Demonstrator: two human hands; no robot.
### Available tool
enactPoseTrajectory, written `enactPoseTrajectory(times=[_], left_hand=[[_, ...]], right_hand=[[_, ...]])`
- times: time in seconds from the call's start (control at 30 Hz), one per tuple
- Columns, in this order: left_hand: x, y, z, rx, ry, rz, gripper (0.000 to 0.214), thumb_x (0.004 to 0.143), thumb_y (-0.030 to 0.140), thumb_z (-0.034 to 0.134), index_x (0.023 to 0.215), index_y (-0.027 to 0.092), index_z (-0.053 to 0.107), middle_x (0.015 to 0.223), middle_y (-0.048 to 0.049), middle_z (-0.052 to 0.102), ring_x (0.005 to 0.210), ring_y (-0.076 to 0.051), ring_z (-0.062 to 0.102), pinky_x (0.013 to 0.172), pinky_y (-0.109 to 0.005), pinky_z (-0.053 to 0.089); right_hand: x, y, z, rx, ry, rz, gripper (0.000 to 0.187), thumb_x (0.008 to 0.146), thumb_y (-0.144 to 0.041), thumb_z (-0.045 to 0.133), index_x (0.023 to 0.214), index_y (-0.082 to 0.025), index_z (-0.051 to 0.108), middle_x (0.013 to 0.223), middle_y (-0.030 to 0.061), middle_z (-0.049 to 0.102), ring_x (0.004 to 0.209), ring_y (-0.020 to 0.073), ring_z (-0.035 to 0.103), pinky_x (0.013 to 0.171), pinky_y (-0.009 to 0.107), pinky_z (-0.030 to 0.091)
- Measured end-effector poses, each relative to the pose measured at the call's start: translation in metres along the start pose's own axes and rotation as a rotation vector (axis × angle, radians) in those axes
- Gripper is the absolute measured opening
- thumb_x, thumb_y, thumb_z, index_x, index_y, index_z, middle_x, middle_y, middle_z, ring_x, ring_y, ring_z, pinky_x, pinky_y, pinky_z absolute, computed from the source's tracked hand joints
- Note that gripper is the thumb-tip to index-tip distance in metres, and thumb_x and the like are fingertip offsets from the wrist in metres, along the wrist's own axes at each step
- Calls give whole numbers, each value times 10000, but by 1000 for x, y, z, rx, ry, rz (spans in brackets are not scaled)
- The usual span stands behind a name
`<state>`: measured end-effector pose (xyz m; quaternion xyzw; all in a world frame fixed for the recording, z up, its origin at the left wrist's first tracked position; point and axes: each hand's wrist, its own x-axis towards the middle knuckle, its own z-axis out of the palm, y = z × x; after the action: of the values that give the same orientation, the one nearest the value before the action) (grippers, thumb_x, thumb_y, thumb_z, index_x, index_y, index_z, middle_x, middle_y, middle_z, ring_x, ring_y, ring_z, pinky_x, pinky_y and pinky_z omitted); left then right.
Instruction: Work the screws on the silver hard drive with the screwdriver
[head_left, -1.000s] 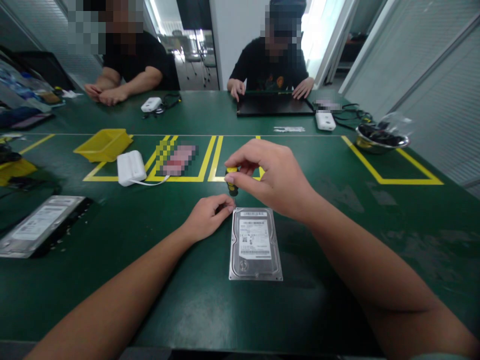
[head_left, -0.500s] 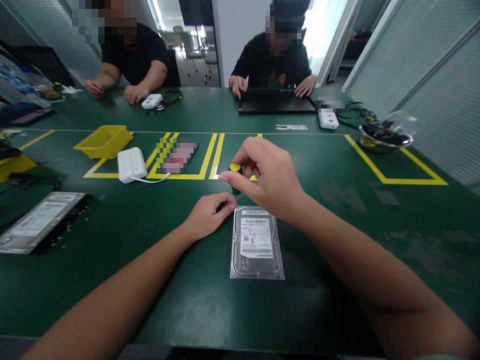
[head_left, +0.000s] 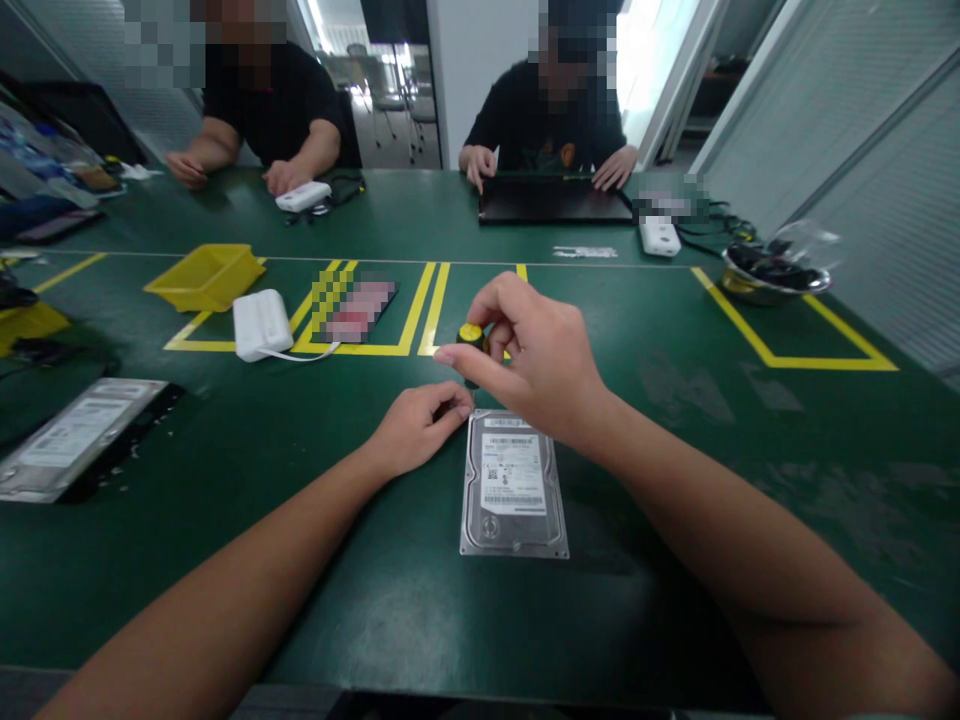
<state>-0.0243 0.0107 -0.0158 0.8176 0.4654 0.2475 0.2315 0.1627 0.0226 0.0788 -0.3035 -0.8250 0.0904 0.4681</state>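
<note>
A silver hard drive (head_left: 514, 487) lies flat on the green table (head_left: 675, 420), label up, in front of me. My right hand (head_left: 534, 362) is closed round a small screwdriver with a yellow cap (head_left: 470, 340), held upright over the drive's far left corner. My left hand (head_left: 418, 425) rests on the table just left of that corner, its fingers pinched together at the screwdriver's tip. What the fingers pinch is too small to make out.
Another hard drive (head_left: 71, 440) lies at the left. A yellow bin (head_left: 206, 275), a white box (head_left: 260, 323) and yellow floor-tape outlines sit mid-table. A metal bowl (head_left: 772, 272) stands at the right. Two people sit at the far side, one at a laptop (head_left: 551, 200).
My right hand has lowered and turned slightly on the screwdriver. The far-left person's hand has moved onto the white device. My left hand has stayed put.
</note>
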Motion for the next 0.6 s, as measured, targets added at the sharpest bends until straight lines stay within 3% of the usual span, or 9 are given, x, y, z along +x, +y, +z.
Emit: enactPoseTrajectory(times=[0.23,0.37,0.6], left_hand=[[0,-6,-1,-127,-3,-41,220,946,301,479,1005,191,661,1008,-21,723,923,-210,654,820,-334,488],[1,-10,1,-144,-2,-51,188,932,286,495,960,181,649,961,-23,721,877,-210,657,802,-340,493],[0,-8,2,-113,6,-51,171,921,272,507,975,178,640,989,-31,719,904,-216,656,814,-347,480]], right_hand=[[-2,-2,2,-15,-13,6,248,832,-360,692,908,-164,561,802,-23,583,666,99,497,652,250,404],[-3,-2,4,-31,-51,-12,290,846,-401,683,921,-128,621,792,-2,603,668,107,490,668,253,395],[-4,-2,5,-27,-150,104,286,864,-421,653,884,-135,646,759,-1,598,667,113,486,634,253,356]])
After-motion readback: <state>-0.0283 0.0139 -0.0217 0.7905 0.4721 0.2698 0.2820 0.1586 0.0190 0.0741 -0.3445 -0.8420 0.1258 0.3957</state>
